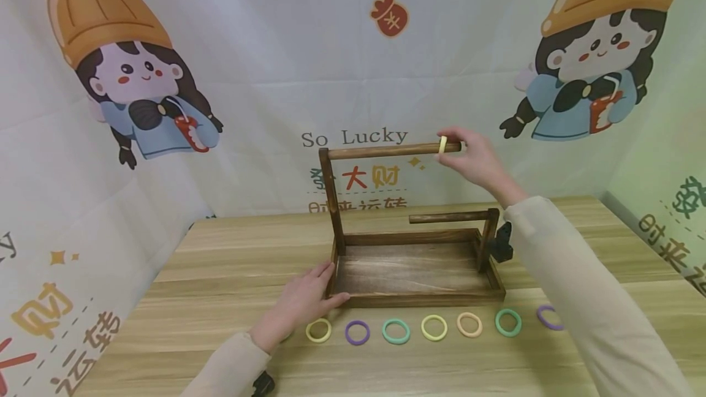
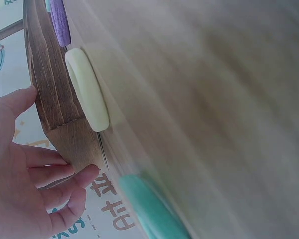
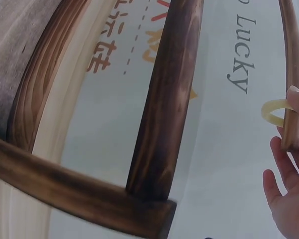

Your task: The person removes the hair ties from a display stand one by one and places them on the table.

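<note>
A dark wooden rack has a shallow tray [image 1: 425, 300], a tall upper rod [image 1: 380, 152] and a shorter lower rod [image 1: 447, 218]. My right hand [image 1: 477, 161] pinches a pale yellow ring [image 1: 443, 144] between thumb and fingers near the upper rod's free right end. In the right wrist view, this ring [image 3: 270, 117] encircles the rod. My left hand [image 1: 303, 302] rests against the tray's front left corner, thumb on the front wall and fingers along the left side. The left wrist view shows these fingers [image 2: 55, 174] loosely bent against the wood.
A row of rings lies before the tray: yellow [image 1: 318, 341], purple [image 1: 357, 344], teal [image 1: 396, 342], another yellow [image 1: 434, 339], peach [image 1: 470, 336], green [image 1: 508, 335] and purple [image 1: 546, 323], partly behind my right sleeve [image 1: 584, 280]. A printed cloth [image 1: 265, 103] hangs behind the table [image 1: 220, 274].
</note>
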Motion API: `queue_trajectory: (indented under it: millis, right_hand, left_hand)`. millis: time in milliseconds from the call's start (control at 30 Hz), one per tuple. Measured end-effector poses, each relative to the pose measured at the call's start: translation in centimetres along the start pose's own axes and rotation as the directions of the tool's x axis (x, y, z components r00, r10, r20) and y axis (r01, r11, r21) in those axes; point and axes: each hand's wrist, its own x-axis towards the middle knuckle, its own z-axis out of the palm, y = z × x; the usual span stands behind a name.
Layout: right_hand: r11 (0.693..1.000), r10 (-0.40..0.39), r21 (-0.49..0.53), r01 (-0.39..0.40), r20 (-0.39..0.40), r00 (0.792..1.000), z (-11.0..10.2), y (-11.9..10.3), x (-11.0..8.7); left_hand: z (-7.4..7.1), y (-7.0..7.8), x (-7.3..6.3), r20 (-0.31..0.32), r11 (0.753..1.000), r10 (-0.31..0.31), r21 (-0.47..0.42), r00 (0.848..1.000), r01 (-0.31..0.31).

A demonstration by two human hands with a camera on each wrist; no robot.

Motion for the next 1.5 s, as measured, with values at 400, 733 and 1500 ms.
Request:
queue_trajectory:
  millis: [400, 733, 1500]
  right_hand:
    - [1.0, 0.026, 0.004, -0.025, -0.023, 0.999, -1.3, 1.2, -0.8]
    - [0.996, 0.083, 0.042, -0.08, -0.06, 0.995, -2.0, 1.9, -1.8]
    - [0.967, 0.138, 0.23, -0.114, -0.092, 0.986, -3.3, 3.4, -4.8]
  left_hand:
    - [0.1, -0.1, 0.1, 0.0, 1.0, 0.002, 0.009, 1.0, -0.002]
    - [0.1, -0.1, 0.0, -0.005, 1.0, 0.002, 0.005, 1.0, -0.002]
    - [-0.1, 0.1, -0.1, 0.0, 1.0, 0.003, -0.001, 1.0, -0.003]
